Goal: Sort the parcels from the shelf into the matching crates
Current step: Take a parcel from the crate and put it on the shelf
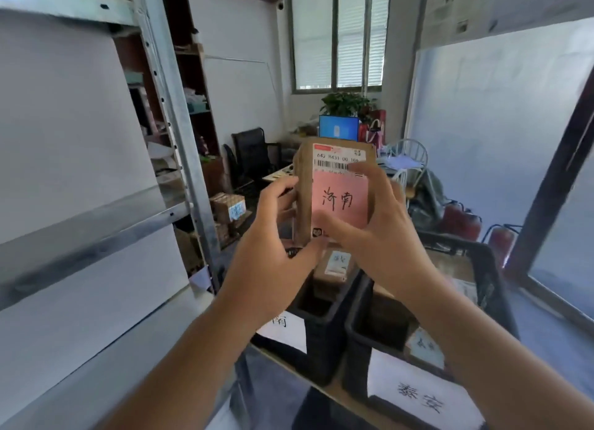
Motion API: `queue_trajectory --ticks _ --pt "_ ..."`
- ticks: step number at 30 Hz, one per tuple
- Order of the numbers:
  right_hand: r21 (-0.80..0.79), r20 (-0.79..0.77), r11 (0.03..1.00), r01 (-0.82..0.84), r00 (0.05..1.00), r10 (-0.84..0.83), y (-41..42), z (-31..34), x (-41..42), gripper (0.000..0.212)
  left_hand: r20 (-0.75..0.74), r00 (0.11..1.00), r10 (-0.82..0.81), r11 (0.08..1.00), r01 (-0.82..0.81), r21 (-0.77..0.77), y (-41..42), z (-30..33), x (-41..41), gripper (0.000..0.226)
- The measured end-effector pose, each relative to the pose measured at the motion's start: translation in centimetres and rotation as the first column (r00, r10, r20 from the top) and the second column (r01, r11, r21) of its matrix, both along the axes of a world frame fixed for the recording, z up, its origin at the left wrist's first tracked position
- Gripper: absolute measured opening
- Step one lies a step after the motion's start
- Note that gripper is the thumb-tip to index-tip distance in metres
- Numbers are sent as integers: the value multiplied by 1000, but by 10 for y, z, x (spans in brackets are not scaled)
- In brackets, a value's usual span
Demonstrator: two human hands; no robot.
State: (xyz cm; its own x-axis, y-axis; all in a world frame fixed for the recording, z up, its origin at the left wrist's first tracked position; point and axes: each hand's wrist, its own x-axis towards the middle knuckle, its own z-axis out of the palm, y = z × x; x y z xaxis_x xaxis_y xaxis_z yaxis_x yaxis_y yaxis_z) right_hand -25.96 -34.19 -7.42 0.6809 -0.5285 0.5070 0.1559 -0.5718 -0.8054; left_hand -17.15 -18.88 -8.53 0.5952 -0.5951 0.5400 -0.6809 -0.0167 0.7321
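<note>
Left hand (273, 233) gripping the cardboard parcel's (305, 201) left edge, right hand (373, 227) curled round its right side, thumb across the pink label (340, 198). Held upright above two black crates (324, 330), metal shelf (180, 131) at left.

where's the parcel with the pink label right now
In the head view the parcel is held upright at centre frame between the left hand and right hand, above the black crates.
</note>
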Motion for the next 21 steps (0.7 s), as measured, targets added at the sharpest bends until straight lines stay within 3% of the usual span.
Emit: queue_trajectory --ticks 6,12,16,21 --pt "-78 -63 963 259 963 -264 -30 -17 74 87 -83 973 -215 975 219 47 -42 -26 94 74" --pt "-149 -256 894 422 857 -447 -50 -68 157 91 -319 886 -336 922 379 79 -67 -67 191 53" --pt "-78 -361 873 481 803 -474 -58 -124 198 87 -399 879 -261 914 358 190 -88 -107 246 46" --pt "-14 -541 873 488 730 -417 -66 -204 238 89 -360 929 -87 915 218 341 -107 -150 292 47"
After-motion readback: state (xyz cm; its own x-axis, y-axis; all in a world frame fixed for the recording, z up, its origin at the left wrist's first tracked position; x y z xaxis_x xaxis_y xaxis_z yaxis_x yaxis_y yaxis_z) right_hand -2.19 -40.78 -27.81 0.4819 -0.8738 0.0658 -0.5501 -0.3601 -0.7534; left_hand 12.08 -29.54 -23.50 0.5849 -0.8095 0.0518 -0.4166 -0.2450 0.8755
